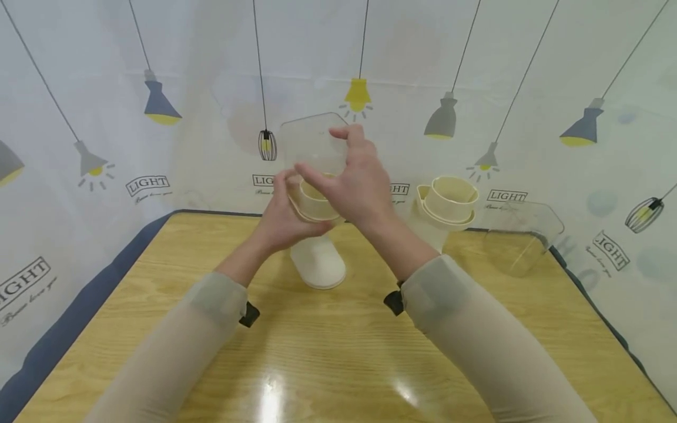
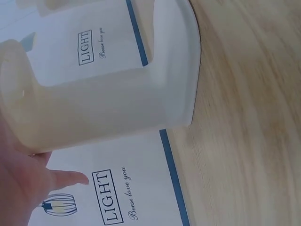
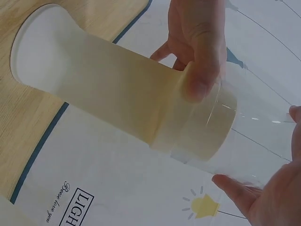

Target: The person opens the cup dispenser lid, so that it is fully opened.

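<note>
A cream stand with a round collar (image 1: 315,207) and a white rounded base (image 1: 318,264) is upright on the table. My left hand (image 1: 282,220) grips it at the collar; in the right wrist view the thumb of that left hand (image 3: 197,42) lies on the collar's rim. A clear plastic container (image 1: 312,138) sits over the collar's raised ring, as the right wrist view shows. My right hand (image 1: 365,182) holds this container, thumb on one side and fingers on the other. The left wrist view shows the stand's column (image 2: 108,103) beside my left hand (image 2: 21,183).
To the right is a second cream stand (image 1: 452,202) with a similar collar. Another clear container (image 1: 520,238) is beyond it, near the right back corner. The wooden table (image 1: 317,352) ends at a dark blue edge below a lamp-print cloth (image 1: 211,117).
</note>
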